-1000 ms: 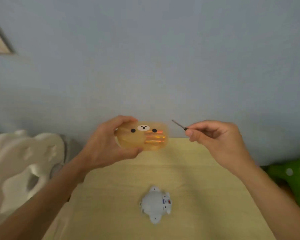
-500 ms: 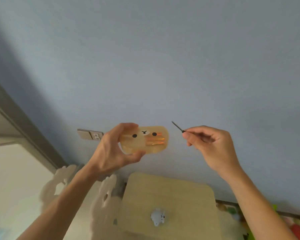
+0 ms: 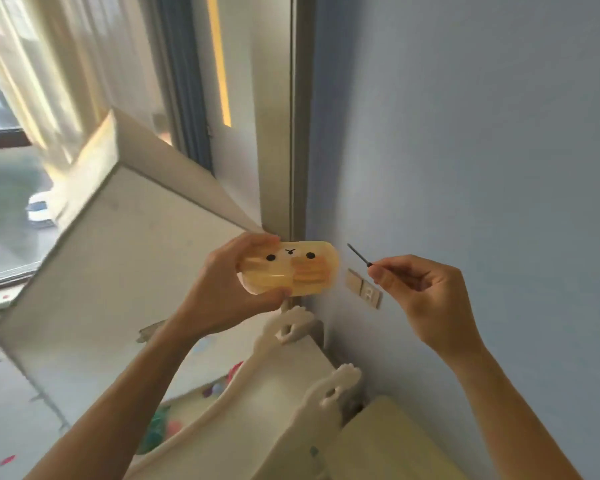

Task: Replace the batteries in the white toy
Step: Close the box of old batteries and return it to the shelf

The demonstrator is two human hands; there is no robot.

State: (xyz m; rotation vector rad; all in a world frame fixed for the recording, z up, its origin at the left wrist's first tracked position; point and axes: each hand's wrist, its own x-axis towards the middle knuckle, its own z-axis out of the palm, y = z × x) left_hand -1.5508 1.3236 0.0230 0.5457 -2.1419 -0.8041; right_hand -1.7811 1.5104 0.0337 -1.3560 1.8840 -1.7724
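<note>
Pale wooden tabletop (image 3: 388, 441) at bottom edge; white toy not in view. Left hand (image 3: 222, 292) grips translucent orange bear-face case (image 3: 288, 268). Right hand (image 3: 426, 292) pinches thin dark screwdriver (image 3: 359, 254). No legible writing. Wall switch (image 3: 364, 289) behind.

Open air is lying between the left hand (image 3: 229, 292), which is gripping the orange case (image 3: 289, 268), and the right hand (image 3: 426, 292), pinching a thin screwdriver (image 3: 359, 254). The blue wall (image 3: 482, 150) and its switch plate (image 3: 364, 288) are standing close behind, while a white scalloped fence (image 3: 291, 386) is blocking the way below.
</note>
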